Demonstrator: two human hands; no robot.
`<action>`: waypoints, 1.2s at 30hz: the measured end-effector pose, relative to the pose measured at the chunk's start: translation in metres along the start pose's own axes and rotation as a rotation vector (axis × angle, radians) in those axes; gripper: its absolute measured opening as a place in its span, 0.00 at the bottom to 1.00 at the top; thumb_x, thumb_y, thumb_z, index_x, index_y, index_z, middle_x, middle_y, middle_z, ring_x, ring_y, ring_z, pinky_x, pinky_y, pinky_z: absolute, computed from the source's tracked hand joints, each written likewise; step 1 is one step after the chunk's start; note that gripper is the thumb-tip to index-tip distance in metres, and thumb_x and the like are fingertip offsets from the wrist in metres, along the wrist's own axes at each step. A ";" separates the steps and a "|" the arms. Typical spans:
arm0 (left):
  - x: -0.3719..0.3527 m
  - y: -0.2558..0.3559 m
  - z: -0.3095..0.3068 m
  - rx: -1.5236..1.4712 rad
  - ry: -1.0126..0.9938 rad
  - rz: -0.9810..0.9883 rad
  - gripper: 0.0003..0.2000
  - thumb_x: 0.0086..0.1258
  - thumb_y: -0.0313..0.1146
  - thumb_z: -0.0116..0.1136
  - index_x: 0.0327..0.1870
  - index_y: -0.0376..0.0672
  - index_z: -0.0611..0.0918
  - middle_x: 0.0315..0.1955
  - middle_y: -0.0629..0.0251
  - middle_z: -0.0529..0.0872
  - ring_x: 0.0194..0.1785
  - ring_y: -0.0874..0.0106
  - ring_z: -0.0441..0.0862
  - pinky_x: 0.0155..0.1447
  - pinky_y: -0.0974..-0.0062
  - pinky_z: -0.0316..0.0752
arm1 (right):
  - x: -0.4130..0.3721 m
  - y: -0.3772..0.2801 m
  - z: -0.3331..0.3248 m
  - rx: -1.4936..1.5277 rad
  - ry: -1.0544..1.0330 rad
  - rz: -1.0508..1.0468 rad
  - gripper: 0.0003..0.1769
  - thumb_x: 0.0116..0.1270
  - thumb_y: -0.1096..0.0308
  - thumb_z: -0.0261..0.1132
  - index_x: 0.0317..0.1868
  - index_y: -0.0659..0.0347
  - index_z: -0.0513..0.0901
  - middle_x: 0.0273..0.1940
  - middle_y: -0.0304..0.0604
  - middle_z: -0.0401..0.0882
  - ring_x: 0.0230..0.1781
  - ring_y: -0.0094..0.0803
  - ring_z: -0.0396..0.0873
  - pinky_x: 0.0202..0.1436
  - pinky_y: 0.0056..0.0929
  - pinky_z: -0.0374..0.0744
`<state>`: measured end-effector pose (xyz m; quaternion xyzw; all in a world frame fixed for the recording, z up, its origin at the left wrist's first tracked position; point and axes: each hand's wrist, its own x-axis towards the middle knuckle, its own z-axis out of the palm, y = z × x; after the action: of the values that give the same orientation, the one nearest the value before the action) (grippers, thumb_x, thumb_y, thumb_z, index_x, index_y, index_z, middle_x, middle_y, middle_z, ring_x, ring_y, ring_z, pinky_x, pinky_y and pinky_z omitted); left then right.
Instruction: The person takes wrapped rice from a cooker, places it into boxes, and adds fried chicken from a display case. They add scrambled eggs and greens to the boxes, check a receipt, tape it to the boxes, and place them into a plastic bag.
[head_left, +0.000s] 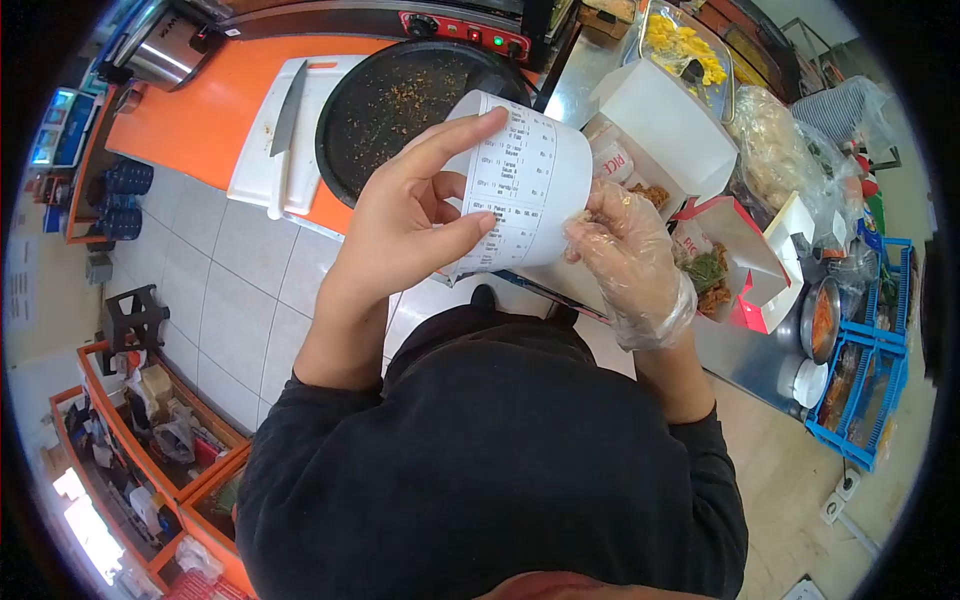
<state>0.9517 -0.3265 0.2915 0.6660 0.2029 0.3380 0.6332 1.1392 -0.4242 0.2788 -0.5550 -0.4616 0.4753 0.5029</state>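
Observation:
A long printed receipt [520, 190] curves between my two hands in front of my chest. My bare left hand [405, 225] grips its left side, thumb across the printed face and index finger along the upper edge. In a clear plastic glove, my right hand [635, 262] pinches the paper's right edge. Just beyond the right hand is an open white box [668, 125] with a rice packet and browned food in it. Beside that stands a red-and-white box [750, 255], also open, holding a rice packet, fried food and something green.
On the orange counter are a round black pan [350, 130] with crumbs and a white cutting board [250, 170] with a knife [287, 125]. A tray of yellow food [680, 50], plastic bags [775, 150], a metal bowl [822, 320] and blue baskets [870, 370] are at the right.

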 end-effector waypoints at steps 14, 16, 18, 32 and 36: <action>-0.002 -0.010 0.002 -0.135 -0.114 0.015 0.38 0.48 0.11 0.46 0.68 0.41 0.59 0.58 0.55 0.68 0.47 0.73 0.78 0.42 0.80 0.76 | 0.003 -0.001 0.001 0.193 0.143 0.013 0.05 0.62 0.73 0.58 0.36 0.65 0.75 0.29 0.35 0.73 0.26 0.17 0.69 0.30 0.15 0.70; -0.003 -0.012 0.002 -0.097 -0.163 0.000 0.39 0.48 0.12 0.47 0.68 0.41 0.58 0.59 0.55 0.68 0.48 0.72 0.78 0.44 0.79 0.75 | 0.004 -0.002 0.000 0.161 0.160 0.005 0.05 0.62 0.72 0.59 0.36 0.66 0.75 0.28 0.35 0.73 0.26 0.17 0.69 0.30 0.15 0.70; -0.003 -0.014 0.002 -0.090 -0.205 -0.029 0.40 0.47 0.13 0.48 0.68 0.42 0.58 0.59 0.55 0.68 0.49 0.72 0.77 0.47 0.78 0.75 | 0.005 0.000 -0.003 0.131 0.171 0.004 0.06 0.62 0.71 0.59 0.36 0.66 0.76 0.28 0.35 0.73 0.25 0.17 0.69 0.30 0.16 0.70; -0.009 -0.012 0.010 -0.174 -0.274 -0.057 0.42 0.46 0.12 0.46 0.69 0.42 0.55 0.62 0.57 0.64 0.55 0.70 0.74 0.53 0.74 0.73 | -0.001 0.003 -0.010 0.047 0.258 0.008 0.11 0.62 0.69 0.61 0.41 0.69 0.76 0.29 0.37 0.75 0.26 0.19 0.71 0.29 0.18 0.72; -0.009 -0.008 0.009 -0.197 -0.327 -0.186 0.44 0.45 0.16 0.53 0.69 0.38 0.51 0.65 0.53 0.59 0.66 0.70 0.61 0.57 0.78 0.69 | -0.002 0.010 -0.009 0.097 0.266 0.003 0.11 0.62 0.70 0.61 0.40 0.69 0.76 0.30 0.36 0.75 0.26 0.18 0.71 0.29 0.17 0.72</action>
<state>0.9527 -0.3384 0.2826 0.6254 0.1240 0.1836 0.7482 1.1485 -0.4284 0.2690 -0.5890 -0.3665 0.4201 0.5851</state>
